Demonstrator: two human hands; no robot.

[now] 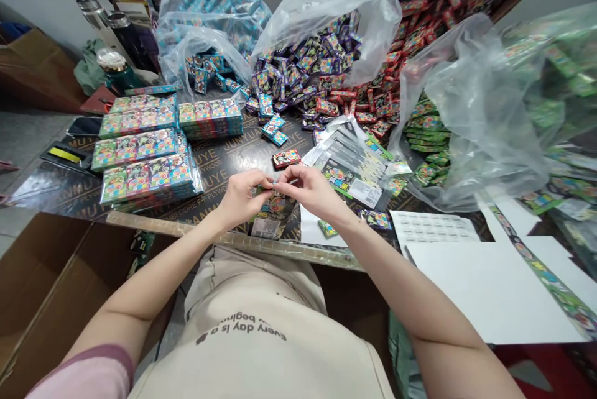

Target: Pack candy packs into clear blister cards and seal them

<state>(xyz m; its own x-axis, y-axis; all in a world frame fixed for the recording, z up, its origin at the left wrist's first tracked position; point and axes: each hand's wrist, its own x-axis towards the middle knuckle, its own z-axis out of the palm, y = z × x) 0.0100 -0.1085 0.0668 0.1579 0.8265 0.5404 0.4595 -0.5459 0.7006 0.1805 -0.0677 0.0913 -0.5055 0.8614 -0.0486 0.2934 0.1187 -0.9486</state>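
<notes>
A small printed plastic pouch with a see-through lower part hangs by the front edge of the table. My left hand pinches its top edge between thumb and fingers. Close beside it, my right hand is closed in a pinch on the same top edge. The fingertips almost meet and hide the pouch's opening. Just beyond them lies a red packet, with two blue packets farther back. To the right, several flat printed pouches overlap in a fan.
Stacked wrapped packs stand at the left. Plastic bags of blue packets, purple packets and green packets line the back, beside a red packet heap. Label sheets and white paper lie right.
</notes>
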